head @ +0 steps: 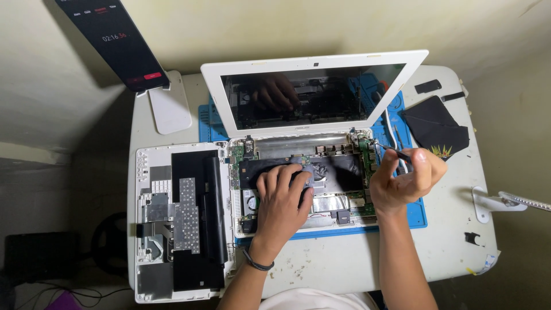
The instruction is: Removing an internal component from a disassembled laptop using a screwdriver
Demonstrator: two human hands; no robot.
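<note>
Fingers (287, 175) of the left hand (281, 201) lie spread and flat, gripping nothing, pressing on the black sheet (344, 169) over the exposed circuit board (244, 172) of an opened white laptop (298, 166); the right hand (404, 181) is curled shut around a slim dark tool (396, 152), its tip at the board's right rim near the hinge. The laptop sits on a blue work mat (416, 212) at the middle of the white bench (344, 270), its screen (313, 95) tilted up toward the far edge. Its removed white bottom cover (172, 221), inner side up, fills the bench's left side, just beside the laptop. A phone (115, 40) on a white stand (169, 106) rises at the far left corner; a black pouch (439, 129) lies near the far right corner, and a white lamp base (488, 204) stands at the right edge
</note>
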